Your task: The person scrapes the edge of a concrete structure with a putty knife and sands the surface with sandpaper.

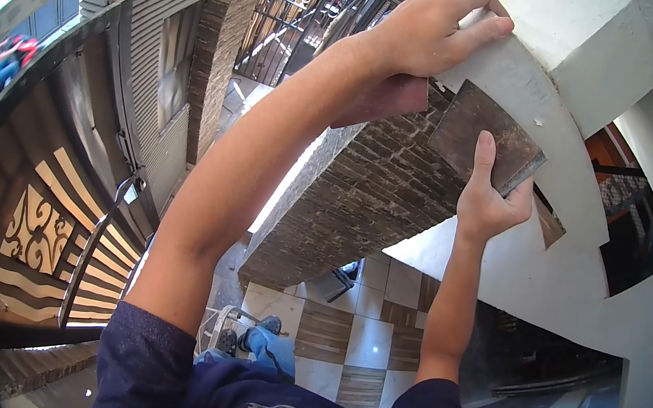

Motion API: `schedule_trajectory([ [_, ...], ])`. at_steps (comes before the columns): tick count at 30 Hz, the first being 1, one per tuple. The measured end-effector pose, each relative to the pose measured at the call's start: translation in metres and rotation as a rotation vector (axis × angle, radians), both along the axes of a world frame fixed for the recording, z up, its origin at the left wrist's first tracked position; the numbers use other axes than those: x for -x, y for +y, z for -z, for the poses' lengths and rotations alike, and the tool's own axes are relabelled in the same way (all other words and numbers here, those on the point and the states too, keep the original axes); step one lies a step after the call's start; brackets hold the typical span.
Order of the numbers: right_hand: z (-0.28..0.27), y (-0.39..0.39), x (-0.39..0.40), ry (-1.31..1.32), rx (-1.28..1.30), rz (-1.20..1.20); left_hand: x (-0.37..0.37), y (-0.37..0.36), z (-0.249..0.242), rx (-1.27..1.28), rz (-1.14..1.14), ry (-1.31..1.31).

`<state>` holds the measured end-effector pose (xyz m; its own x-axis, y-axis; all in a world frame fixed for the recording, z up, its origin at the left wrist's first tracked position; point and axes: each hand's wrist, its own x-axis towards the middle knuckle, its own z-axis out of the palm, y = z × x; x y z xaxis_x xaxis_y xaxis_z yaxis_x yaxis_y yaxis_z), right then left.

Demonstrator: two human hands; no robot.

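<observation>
My left hand (442,32) is up at the edge of a pale beam (498,78), fingers curled and thumb close to the index finger. Whatever is between those fingers is hidden. A reddish-brown flat piece (395,103) shows under my left wrist, partly covered by the forearm; what supports it cannot be made out. In my right hand (494,202) is a dark brown square tile (482,134), tilted, with the thumb flat on its face and the fingers behind its lower right edge. This tile is in front of the top of a pillar clad in dark stone strips (372,177).
Far below lies a checkered tile floor (354,333). My feet (249,335) are on a metal-framed support high above it. To the left stands a dark gate with cream slats (102,289). White curved wall sections (550,273) with openings extend right.
</observation>
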<state>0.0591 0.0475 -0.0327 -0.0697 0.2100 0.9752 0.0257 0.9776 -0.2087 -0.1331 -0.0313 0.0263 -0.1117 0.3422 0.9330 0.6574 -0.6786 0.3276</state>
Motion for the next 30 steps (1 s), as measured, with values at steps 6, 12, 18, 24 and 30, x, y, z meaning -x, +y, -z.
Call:
schedule_trajectory([
  [6, 0.007, 0.010, 0.012, 0.087, 0.019, -0.045, 0.009, 0.016, -0.006, -0.220, -0.234, 0.108],
  [12, 0.014, 0.005, 0.018, 0.221, -0.072, -0.036, 0.013, 0.008, -0.008, -0.152, -0.222, 0.144],
  [18, 0.032, 0.003, 0.031, 0.191, -0.245, 0.037, 0.014, 0.007, -0.012, -0.094, -0.188, 0.125],
  [24, 0.042, 0.019, 0.036, 0.301, -0.303, 0.005, 0.016, 0.008, -0.012, -0.137, -0.250, 0.206],
  [30, 0.034, 0.019, 0.033, 0.239, -0.327, -0.015, 0.018, 0.008, -0.013, -0.094, -0.210, 0.200],
])
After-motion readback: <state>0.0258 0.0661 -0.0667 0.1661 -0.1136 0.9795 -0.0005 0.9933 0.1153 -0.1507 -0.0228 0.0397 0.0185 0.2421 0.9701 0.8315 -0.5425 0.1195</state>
